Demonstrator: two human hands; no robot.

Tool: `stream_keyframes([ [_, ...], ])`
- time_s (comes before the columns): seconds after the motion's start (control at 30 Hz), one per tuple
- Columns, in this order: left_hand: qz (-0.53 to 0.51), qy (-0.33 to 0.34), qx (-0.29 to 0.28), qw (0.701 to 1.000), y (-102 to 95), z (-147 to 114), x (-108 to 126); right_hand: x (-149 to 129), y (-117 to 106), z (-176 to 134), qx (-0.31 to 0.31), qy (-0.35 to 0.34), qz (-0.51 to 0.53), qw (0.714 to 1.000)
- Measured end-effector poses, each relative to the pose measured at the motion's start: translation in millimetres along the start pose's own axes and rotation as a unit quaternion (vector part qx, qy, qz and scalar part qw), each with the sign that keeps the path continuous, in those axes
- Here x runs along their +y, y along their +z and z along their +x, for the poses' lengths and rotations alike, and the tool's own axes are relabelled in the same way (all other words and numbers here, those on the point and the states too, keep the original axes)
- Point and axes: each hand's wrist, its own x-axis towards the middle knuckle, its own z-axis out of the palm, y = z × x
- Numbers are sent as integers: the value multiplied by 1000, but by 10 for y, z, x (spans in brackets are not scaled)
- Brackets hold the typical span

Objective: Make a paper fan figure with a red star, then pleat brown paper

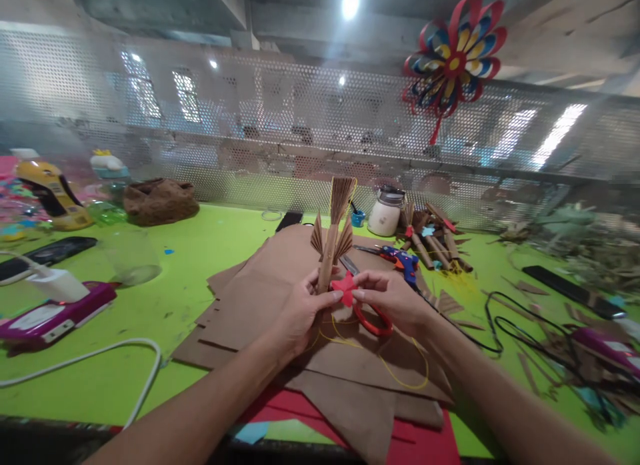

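My left hand (299,310): grasps one upright, pleated brown figure (329,253). My right hand (390,296): pinches one red star (345,290) at the figure's five o'clock. Blue glue gun (401,260): two o'clock from star.

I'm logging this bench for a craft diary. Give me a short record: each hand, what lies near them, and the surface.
Left hand: holds a brown pleated figure upright, thumb at the red star-shaped piece
Right hand: pinches the red star-shaped piece
Beneath hands: brown sheets, overlapping
By right hand: red-handled scissors, partly hidden
Beyond right hand: blue glue gun
Surface: bright green table
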Motion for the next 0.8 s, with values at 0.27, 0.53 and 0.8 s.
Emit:
stream_keyframes([
  [0.27,66,32,32,997,-53,22,-64,67,171,-12,66,27,70,995],
  [0.53,38,10,29,999,-54,20,-52,66,176,19,126,-65,-67,988],
  [0.8,2,-45,34,998,-30,16,-159,-157,169,-26,104,-238,-234,937],
])
